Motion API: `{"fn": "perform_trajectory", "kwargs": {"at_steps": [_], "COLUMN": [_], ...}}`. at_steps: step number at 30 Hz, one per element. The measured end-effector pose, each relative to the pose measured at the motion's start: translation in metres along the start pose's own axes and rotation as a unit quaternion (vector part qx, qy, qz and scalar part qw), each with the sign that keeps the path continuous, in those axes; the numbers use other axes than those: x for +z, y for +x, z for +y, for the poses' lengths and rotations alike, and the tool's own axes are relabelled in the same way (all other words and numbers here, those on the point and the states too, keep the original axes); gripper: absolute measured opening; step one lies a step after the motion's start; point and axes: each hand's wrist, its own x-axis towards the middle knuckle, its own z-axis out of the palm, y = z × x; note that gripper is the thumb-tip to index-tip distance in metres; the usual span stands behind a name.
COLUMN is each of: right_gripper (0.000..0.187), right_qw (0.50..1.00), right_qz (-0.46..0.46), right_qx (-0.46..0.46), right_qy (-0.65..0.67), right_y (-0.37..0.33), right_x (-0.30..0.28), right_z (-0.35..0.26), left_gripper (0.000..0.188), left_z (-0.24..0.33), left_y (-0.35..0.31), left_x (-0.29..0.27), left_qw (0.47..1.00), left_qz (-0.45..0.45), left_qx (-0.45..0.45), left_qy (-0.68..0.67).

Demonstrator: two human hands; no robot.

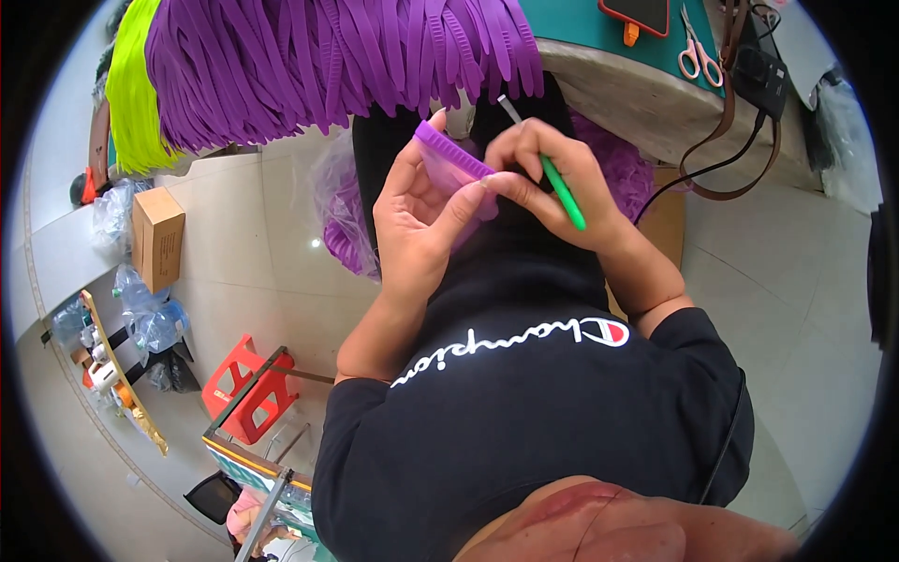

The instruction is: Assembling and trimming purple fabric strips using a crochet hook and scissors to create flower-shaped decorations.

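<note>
My left hand (412, 201) is closed on a purple ribbed strap (454, 157), its thumb pressing near the strap's lower end. Thinner, see-through purple material hangs below the ribbed edge, partly hidden by the fingers. My right hand (548, 173) grips a green-handled tool (565, 199) with a flat metal tip, which points up and away from me. The right thumb and forefinger meet the strap's end beside my left thumb. Just beyond both hands, a thick row of similar purple straps (337, 66) hangs over the table edge.
Lime-green straps (139, 89) hang at the far left. On the green table mat (581, 28) lie pink-handled scissors (698, 56) and a red-framed device (637, 14). Bags of purple pieces (342, 220) flank my legs. A cardboard box (157, 239) and red stool (248, 389) stand left.
</note>
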Motion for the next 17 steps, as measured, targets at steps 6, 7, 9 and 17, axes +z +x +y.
{"fn": "perform_trajectory", "kwargs": {"at_steps": [6, 7, 9, 17], "right_gripper": [0.029, 0.029, 0.028, 0.018], "right_qw": [0.959, 0.948, 0.921, 0.791], "right_qz": [0.061, 0.068, 0.094, 0.229], "right_qx": [-0.041, -0.067, -0.092, -0.241], "right_qy": [0.273, 0.302, 0.366, 0.513], "right_y": [-0.009, -0.012, -0.021, -0.060], "right_x": [-0.018, -0.026, -0.047, -0.146], "right_z": [-0.017, -0.020, -0.024, -0.063], "left_gripper": [0.035, 0.035, 0.022, 0.023], "left_z": [-0.005, -0.007, -0.012, -0.023], "left_y": [-0.004, -0.004, -0.001, 0.007], "left_x": [-0.032, -0.043, -0.067, -0.184], "left_qw": [0.977, 0.977, 0.974, 0.932], "left_qz": [0.019, 0.024, 0.037, 0.242], "left_qx": [0.040, 0.042, 0.035, 0.011], "left_qy": [0.209, 0.209, 0.222, 0.269]}}
